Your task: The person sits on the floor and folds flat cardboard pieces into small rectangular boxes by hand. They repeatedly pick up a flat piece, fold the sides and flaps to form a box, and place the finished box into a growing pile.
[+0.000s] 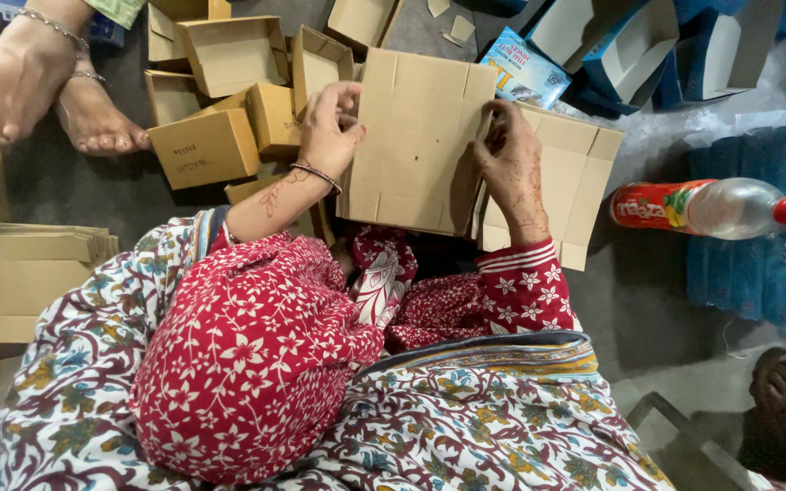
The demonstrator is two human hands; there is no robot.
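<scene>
A flat brown cardboard box blank (415,136) is held upright between both hands above my lap. My left hand (329,127), with a thin bangle on the wrist, grips its left edge near the top. My right hand (509,164) grips the right edge, fingers curled round the fold. Behind it lies a second unfolded cardboard blank (575,182) on the floor. Red flowered cloth covers my knees below.
Several folded small cardboard boxes (220,100) lie on the floor at the upper left, next to another person's bare feet (38,82). A stack of flat blanks (20,273) sits at the left. A plastic bottle (711,207) lies right; blue boxes (647,45) upper right.
</scene>
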